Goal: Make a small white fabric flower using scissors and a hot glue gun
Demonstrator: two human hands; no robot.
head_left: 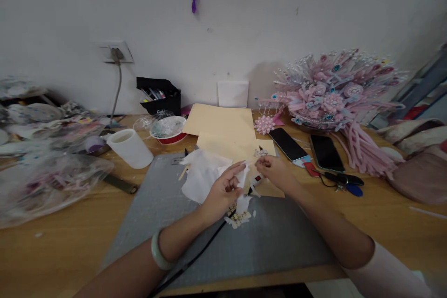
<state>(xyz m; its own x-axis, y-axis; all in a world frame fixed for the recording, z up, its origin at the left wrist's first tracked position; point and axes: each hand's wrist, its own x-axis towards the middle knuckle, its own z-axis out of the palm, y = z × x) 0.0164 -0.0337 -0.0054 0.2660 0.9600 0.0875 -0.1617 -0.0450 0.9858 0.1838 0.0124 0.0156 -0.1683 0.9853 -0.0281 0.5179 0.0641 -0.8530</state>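
My left hand (223, 191) is closed in a pinch on a small white strip of fabric (243, 174) above the grey mat (216, 237). My right hand (275, 171) is also closed, fingers pinched on the other end of that strip or on something small I cannot make out. Crumpled white tissue (200, 174) lies just left of my hands. Under them sit a small tool with a red switch (257, 178) and a beaded trim piece (239, 217). A black cord (195, 260) runs from there toward me.
Tan paper sheets (223, 125) lie behind my hands. Two phones (288, 144) (324, 152) and keys (344, 180) lie to the right, beside a pink beaded headdress (331, 93). A white cup (129, 148), a bowl (169, 130) and plastic bags (45, 181) crowd the left.
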